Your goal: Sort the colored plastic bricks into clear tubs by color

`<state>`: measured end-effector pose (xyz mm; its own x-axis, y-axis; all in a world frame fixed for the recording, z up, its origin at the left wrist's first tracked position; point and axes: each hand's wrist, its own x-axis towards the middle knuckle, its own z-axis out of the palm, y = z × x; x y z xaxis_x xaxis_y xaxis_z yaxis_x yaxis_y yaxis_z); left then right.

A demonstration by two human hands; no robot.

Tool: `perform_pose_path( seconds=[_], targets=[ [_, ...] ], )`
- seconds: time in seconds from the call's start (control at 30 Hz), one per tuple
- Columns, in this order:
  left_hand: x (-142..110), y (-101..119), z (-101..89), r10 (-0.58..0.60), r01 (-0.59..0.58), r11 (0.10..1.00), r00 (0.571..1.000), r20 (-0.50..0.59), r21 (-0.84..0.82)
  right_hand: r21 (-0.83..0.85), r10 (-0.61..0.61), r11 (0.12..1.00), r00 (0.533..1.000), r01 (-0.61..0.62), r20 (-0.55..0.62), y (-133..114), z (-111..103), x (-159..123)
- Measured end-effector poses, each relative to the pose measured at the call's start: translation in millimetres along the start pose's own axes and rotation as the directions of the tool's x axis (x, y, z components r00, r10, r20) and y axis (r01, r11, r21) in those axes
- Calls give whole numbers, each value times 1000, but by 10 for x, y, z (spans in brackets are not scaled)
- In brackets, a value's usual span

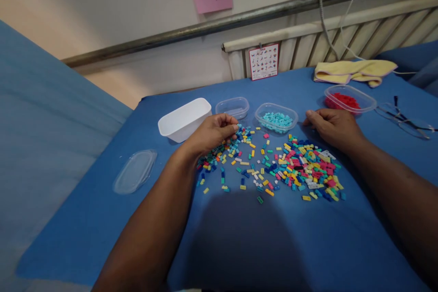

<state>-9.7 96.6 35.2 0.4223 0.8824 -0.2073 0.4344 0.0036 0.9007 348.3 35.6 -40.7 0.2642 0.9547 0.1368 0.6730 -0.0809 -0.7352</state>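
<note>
My left hand (216, 131) is over the left end of a spread of small toy building bricks (308, 164), its fingers curled and pinched. Whatever it may hold is hidden by the fingers. My right hand (335, 127) rests on the blue cloth with curled fingers, and nothing shows in it. It lies between a clear tub of light-blue bricks (276, 120) and a clear tub of red bricks (345, 100). Just behind my left hand stands another clear tub (232, 108) with no bricks visible inside. The loose bricks are yellow, pink, blue, green and white, densest on the right.
A white oblong container (185, 121) stands left of the tubs, and clear lids (135, 172) lie farther left. Glasses (405, 121) and a folded yellow cloth (354, 72) are at the right. A picture card (263, 61) leans by the radiator (308, 45) at the back edge.
</note>
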Motion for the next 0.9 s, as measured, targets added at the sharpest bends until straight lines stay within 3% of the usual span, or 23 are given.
perform_pose_path(
  seconds=[0.1, 0.27, 0.4, 0.53, 0.6, 0.67, 0.77, 0.9],
  targets=[
    [87, 127, 80, 51, -51, 997, 999, -11, 51, -1, 0, 1000, 1000, 0, 6, -13, -7, -7],
    [373, 489, 374, 207, -204, 953, 978, 12, 224, 25, 0, 1000, 1000, 0, -2, -8, -3, -19],
    [466, 608, 457, 297, -272, 863, 955, 7, 426, 41, -14, 999, 1000, 14, 9, 18, 3, -6],
    [199, 388, 338, 306, -298, 609, 943, 129, 735, 34, -22, 999, 1000, 22, 1, 15, 8, 3],
    [-52, 199, 321, 258, -337, 520, 938, 231, 785, 32, -25, 999, 1000, 25, -7, 2, 9, 2],
    [-330, 19, 366, 193, -378, 495, 926, 325, 782, 29, -25, 999, 1000, 25, -11, -10, 7, 0],
    [-674, -148, 479, 105, -307, 524, 949, 297, 794, 20, -20, 1000, 1000, 20, -5, -13, 1, -1],
    [-804, -201, 489, 78, -285, 528, 954, 289, 800, 10, -19, 1000, 1000, 19, 6, 10, -4, -2]
  ],
)
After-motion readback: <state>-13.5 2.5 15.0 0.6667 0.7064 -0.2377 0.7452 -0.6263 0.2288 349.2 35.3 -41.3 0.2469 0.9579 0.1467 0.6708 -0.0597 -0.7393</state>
